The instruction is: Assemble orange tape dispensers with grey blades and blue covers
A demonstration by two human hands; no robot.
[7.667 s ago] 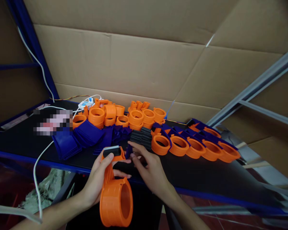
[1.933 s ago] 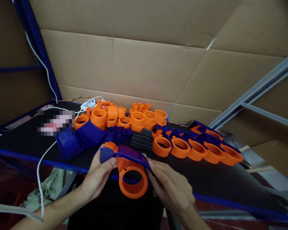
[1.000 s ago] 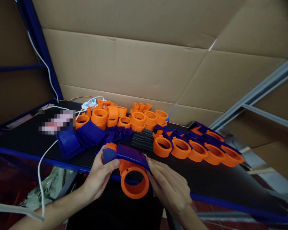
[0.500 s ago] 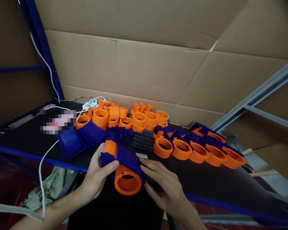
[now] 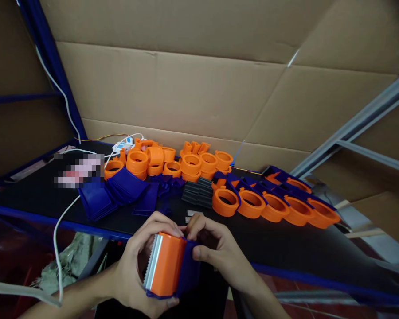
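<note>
A packing tape dispenser (image 5: 169,266) with an orange body and dark blue plates is held low in front of me, its end facing up. Along its left edge runs a toothed metal blade (image 5: 153,262). My left hand (image 5: 128,270) wraps round the blade end, thumb and fingers on opposite sides. At the blue side, my right hand (image 5: 221,248) is closed with thumb and curled fingers against the dispenser. Small pale metal strips (image 5: 193,213) lie on the table just beyond the right fingers. The dispenser's ring is hidden from view.
Orange rings (image 5: 191,165) are stacked at the back of the black table (image 5: 286,257). Blue plates (image 5: 96,199) lie left, and black handle-like pieces (image 5: 197,193) sit mid-table. A row of assembled dispensers (image 5: 275,207) stands right. A white cable (image 5: 57,248) hangs front left.
The dispenser has been turned so that its bladed end faces up and its ring is out of sight. My left hand has shifted round it, and my right fingers have curled in.
</note>
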